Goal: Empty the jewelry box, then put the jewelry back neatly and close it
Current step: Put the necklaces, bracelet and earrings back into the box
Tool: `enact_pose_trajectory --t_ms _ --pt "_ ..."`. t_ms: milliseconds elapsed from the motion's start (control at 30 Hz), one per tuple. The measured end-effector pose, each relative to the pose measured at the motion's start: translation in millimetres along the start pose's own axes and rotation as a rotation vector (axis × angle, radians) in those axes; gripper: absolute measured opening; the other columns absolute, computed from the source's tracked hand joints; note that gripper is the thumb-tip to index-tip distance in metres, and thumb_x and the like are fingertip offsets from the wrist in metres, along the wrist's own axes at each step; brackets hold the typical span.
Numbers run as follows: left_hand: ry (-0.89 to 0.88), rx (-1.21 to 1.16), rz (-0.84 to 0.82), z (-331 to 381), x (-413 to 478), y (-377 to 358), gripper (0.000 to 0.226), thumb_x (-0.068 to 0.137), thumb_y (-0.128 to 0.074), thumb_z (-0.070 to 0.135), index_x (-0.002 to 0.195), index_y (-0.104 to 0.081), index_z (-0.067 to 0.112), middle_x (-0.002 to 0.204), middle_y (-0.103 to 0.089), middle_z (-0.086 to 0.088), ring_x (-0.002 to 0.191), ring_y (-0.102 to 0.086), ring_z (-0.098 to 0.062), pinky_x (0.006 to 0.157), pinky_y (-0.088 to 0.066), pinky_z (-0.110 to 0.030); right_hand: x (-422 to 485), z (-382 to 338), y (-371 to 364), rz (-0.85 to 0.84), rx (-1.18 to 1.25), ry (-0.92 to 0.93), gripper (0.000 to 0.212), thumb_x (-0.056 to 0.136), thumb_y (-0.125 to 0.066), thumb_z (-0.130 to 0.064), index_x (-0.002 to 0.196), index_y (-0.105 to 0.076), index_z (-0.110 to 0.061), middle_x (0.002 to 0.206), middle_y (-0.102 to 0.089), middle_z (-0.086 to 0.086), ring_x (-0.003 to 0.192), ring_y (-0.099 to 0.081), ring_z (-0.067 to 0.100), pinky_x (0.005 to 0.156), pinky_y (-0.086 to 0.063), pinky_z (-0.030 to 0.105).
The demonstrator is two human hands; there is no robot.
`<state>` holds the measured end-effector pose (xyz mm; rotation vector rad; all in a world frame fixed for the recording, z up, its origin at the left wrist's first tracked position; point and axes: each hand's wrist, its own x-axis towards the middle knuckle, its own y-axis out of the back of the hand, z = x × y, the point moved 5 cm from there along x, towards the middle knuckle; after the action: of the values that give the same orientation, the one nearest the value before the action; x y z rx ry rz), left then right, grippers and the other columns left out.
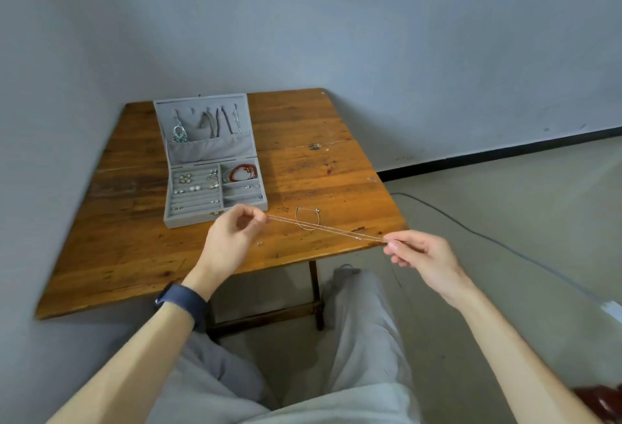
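A grey jewelry box [215,218] lies open on the wooden table [303,161], its lid flat behind it with necklaces and a pendant [179,133] hanging inside. Earrings sit in its ring rows and a red bead bracelet [243,171] in a right compartment. My left hand [232,238] and my right hand [420,255] each pinch one end of a thin chain necklace [328,230], stretched taut between them above the table's front edge. A thin bracelet [307,220] lies on the table just behind the chain. A tiny earring [259,242] lies near my left hand.
The table stands in a corner, with grey walls behind and to the left. A cable [471,225] runs across the floor on the right. My legs in grey trousers are below the table's front edge.
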<state>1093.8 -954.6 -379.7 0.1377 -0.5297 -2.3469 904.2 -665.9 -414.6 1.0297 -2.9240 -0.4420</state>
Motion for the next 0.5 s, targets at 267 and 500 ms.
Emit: enact_pose_trajectory --t_ms 267,500 --pt "0.310 -0.557 -0.116 9.9 23.9 -7.0 0.011 0.102 -0.050 0.010 0.102 -0.061 0.012 0.094 -0.073 -0.004 0.084 -0.064 -0.018 0.079 -0.050 -0.033 -1.5 -15.2 -5.2 -0.139 0.174 -0.065 0.025 0.097 -0.060 -0.009 0.116 -0.073 -0.020 0.103 -0.075 0.007 0.092 -0.068 0.013 0.087 -0.052 0.027" --pt "0.349 -0.673 -0.138 15.4 52.5 -11.9 0.024 0.100 -0.046 0.005 0.084 -0.058 0.018 0.082 -0.067 0.004 0.072 -0.055 -0.013 0.071 -0.044 -0.030 0.5 -29.8 -4.3 -0.086 0.161 -0.031 0.021 0.093 -0.066 -0.012 0.114 -0.071 -0.015 0.101 -0.077 0.004 0.090 -0.071 0.017 0.085 -0.055 0.024"
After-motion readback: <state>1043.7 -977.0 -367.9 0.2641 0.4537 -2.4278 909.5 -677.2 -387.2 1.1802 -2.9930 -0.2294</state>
